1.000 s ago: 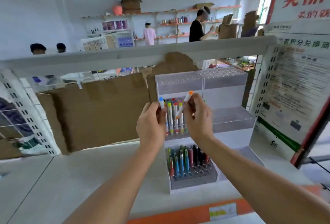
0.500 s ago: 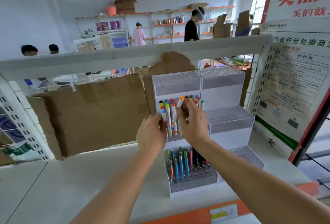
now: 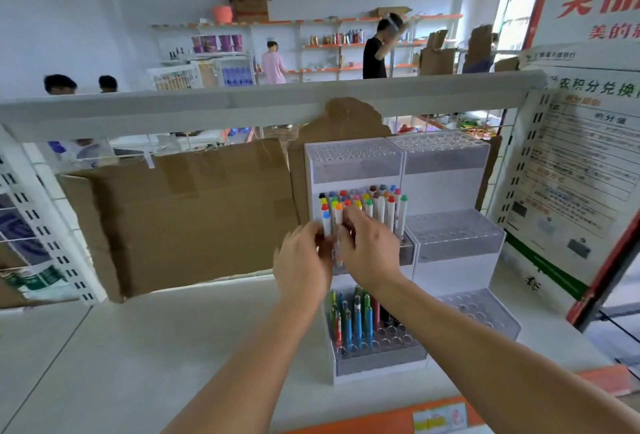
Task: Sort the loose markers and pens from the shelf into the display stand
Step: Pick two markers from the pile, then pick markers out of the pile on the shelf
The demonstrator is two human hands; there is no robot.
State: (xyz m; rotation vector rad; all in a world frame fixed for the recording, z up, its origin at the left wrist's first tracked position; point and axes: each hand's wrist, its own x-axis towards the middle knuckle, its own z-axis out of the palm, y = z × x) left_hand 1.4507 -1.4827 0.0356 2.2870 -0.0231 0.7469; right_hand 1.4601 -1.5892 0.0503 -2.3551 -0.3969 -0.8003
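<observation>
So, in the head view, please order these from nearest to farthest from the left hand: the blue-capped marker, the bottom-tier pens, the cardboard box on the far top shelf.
From the left hand:
1. Blue-capped marker, at its fingertips, middle tier.
2. Bottom-tier pens, just below and right.
3. Cardboard box, high on the far wall shelf.

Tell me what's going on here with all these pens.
A person is filling a white tiered display stand on a shelf. The left hand pinches a blue-capped marker and the right hand an orange-capped marker, both at the front of the middle tier among the markers standing there. The bottom tier holds pens; the top tier and the right column show only bare holes.
</observation>
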